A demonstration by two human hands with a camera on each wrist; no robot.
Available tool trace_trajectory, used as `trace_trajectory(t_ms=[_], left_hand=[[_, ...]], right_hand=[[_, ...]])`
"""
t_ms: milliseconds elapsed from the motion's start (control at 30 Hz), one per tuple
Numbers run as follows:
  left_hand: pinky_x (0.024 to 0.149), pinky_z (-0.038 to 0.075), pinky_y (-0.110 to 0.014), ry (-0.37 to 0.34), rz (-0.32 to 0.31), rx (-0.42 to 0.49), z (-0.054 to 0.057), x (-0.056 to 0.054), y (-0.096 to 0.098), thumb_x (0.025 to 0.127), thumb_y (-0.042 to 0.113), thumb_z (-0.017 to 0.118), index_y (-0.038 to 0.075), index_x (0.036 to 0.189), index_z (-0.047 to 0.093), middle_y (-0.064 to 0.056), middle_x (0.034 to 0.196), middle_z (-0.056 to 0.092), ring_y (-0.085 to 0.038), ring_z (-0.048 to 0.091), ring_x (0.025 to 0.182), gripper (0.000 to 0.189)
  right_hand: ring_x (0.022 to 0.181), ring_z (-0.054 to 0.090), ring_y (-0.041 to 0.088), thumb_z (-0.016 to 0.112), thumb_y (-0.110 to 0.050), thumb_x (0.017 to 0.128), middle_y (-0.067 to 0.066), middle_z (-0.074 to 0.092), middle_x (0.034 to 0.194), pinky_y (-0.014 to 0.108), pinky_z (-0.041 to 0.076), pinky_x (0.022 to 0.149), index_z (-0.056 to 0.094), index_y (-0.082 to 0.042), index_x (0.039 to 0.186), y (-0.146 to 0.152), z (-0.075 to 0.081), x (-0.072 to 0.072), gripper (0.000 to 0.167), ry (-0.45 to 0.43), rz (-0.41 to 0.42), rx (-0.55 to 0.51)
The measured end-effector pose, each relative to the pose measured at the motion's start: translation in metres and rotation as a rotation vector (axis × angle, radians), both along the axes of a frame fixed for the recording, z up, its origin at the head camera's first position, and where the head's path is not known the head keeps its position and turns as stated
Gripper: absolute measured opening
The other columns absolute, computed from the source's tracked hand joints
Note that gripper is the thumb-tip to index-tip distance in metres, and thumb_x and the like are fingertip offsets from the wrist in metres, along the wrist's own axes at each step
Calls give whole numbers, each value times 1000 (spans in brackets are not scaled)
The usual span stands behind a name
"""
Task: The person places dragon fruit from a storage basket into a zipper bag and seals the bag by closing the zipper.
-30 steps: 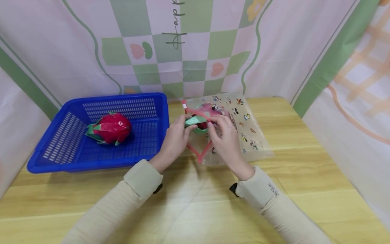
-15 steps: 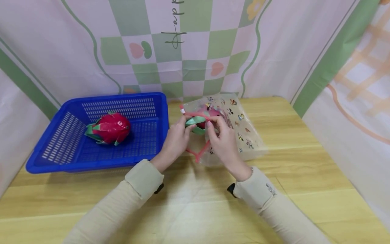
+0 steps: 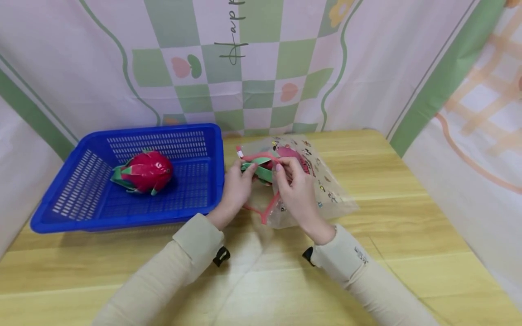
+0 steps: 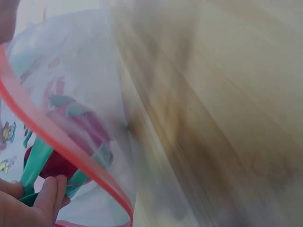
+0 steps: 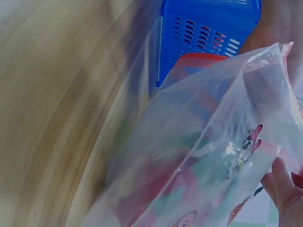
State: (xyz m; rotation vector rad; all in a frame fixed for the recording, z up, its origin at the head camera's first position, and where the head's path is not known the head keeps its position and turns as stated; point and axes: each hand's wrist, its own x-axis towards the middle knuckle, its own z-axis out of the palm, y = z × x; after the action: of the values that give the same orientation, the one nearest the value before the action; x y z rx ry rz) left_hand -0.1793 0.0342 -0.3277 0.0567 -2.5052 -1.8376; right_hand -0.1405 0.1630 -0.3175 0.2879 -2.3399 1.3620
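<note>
A clear zip bag (image 3: 332,192) with small cartoon prints and a red zip edge lies on the table, its mouth facing left. Inside it is a red dragon fruit (image 4: 59,165) with green leaf tips, and those tips stick out toward the mouth. My left hand (image 3: 236,185) pinches the green tips at the opening. With thumb and fingers, my right hand (image 3: 299,190) grips the upper part of the bag's red edge. In the right wrist view, the bag's film covers most of the fruit.
To the left stands a blue perforated basket (image 3: 130,222), and a second red dragon fruit (image 3: 151,172) lies in it. The wooden table (image 3: 261,280) reaches a patterned cloth (image 3: 261,68) hanging behind.
The bag has shifted slightly left and nearer to me, and both hands have come along with it. The left hand still holds the green tips and the right the bag edge.
</note>
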Motion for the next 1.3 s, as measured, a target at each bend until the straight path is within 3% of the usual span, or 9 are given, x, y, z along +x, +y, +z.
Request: trace_trajectory(t_ms=[200,267,533,700,967,1167,1300], left_hand=[[71,49,-32,44,31,-124,0,3,3,99,24,51,2,111,60,-17,90,69,-26,63,80,26],[67,46,-32,44,42,-129,-1,3,4,100,25,49,4,111,60,-17,86,67,-26,60,76,26],[64,38,-23,-14,76,45,-4,-3,10,102,22,43,4,116,54,-14,87,59,-21,50,75,26],[70,40,-29,-3,131,12,-5,-6,13,102,20,43,4,114,55,-12,87,59,-25,54,82,24],[80,49,-36,12,6,-48,2,-9,19,101,22,45,0,124,49,-20,107,62,-26,57,95,32],[97,48,-41,-25,-77,-66,8,-7,20,99,26,52,5,129,48,-17,127,60,-26,57,114,37],[97,50,-40,3,-94,-104,7,-6,16,96,22,57,4,120,54,-15,124,64,-26,61,116,30]], right_hand=[[93,71,29,48,-7,98,23,69,107,32,59,72,56,6,113,-1,1,1,22,4,8,-5],[92,71,29,48,-7,98,23,69,108,31,58,71,57,6,113,-1,2,1,22,12,12,-4],[94,70,35,48,-4,97,27,67,110,30,58,75,56,9,112,-3,1,-1,21,-11,53,-65],[94,70,35,49,-3,97,27,67,109,28,58,74,56,9,111,-5,1,0,20,-9,67,-79],[89,71,32,49,-3,97,25,68,108,11,52,68,56,9,113,-3,8,-1,21,32,44,-61],[97,69,31,48,-4,97,25,67,113,11,52,72,55,8,115,1,10,-1,22,7,18,-72],[99,69,31,48,-5,98,24,67,113,16,55,73,55,7,115,3,11,-1,23,-1,12,-65]])
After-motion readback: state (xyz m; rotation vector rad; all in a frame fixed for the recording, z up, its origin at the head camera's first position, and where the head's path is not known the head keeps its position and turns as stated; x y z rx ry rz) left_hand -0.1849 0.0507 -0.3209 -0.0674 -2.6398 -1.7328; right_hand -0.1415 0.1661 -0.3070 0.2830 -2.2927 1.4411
